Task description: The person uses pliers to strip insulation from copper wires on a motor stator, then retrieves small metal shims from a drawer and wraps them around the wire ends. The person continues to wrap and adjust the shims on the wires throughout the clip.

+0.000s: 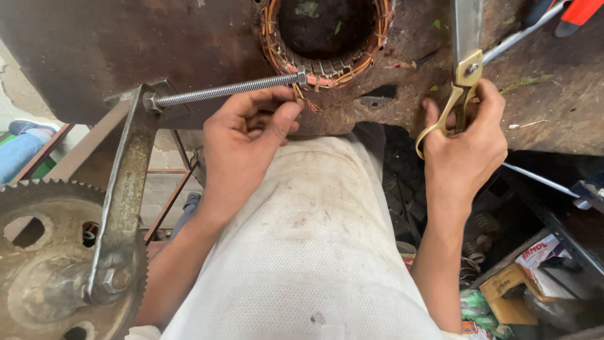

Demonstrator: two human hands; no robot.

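While seen from the head camera:
left hand (242,135): pinching thin copper wire ends (301,96) at the round copper-wound stator (327,63) rim on the rusty metal bench (126,50)
right hand (469,148): gripping brass-handled scissors (462,88), blades up
long threaded steel rod (226,90): just above left fingers

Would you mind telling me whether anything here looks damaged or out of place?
Loose wire ends stick out untidily from the copper winding, pinched by the left hand. The right hand holds brass-handled scissors.
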